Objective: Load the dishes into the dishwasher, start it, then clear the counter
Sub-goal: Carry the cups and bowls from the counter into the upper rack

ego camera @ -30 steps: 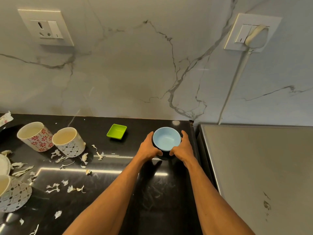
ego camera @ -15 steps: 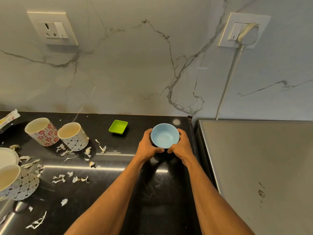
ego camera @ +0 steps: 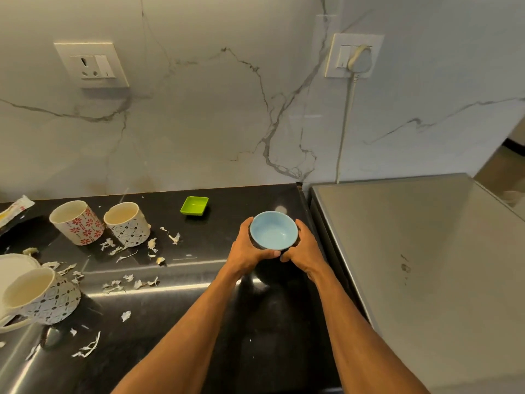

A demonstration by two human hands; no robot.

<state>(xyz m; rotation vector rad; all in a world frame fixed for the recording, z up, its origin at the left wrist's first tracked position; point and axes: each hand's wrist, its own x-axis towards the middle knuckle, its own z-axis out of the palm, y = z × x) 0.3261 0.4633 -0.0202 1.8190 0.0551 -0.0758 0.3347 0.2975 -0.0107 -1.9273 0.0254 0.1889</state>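
Both hands are wrapped round a small bowl (ego camera: 274, 234) — blue inside, dark outside. The left hand (ego camera: 247, 250) grips its left side w/ fingers curled round the back & the thumb at the near rim. The right hand (ego camera: 305, 248) grips the right side the same way. The two thumbs nearly meet at the front. The bowl is upright, mouth up, over the right end of the black counter (ego camera: 199, 322), just beside the grey steel top (ego camera: 412, 251) of a unit on the right. Can't tell if the bowl's bottom touches the counter.

Back & left of the bowl, a little green square dish (ego camera: 194, 205) sits near the wall. Further left, two mugs stand side by side: a red-flower mug (ego camera: 76, 223) & a diamond-print mug (ego camera: 129, 224). At the left edge a third mug (ego camera: 39, 294) sits in front of a white plate (ego camera: 14, 264). Small white scraps (ego camera: 113, 285) lie all over the left part of the counter.

On the marble wall (ego camera: 199, 132) — a socket (ego camera: 91, 65) on the left, and a plugged socket (ego camera: 353, 56) on the right, its white cord (ego camera: 345, 123) going down behind the steel top
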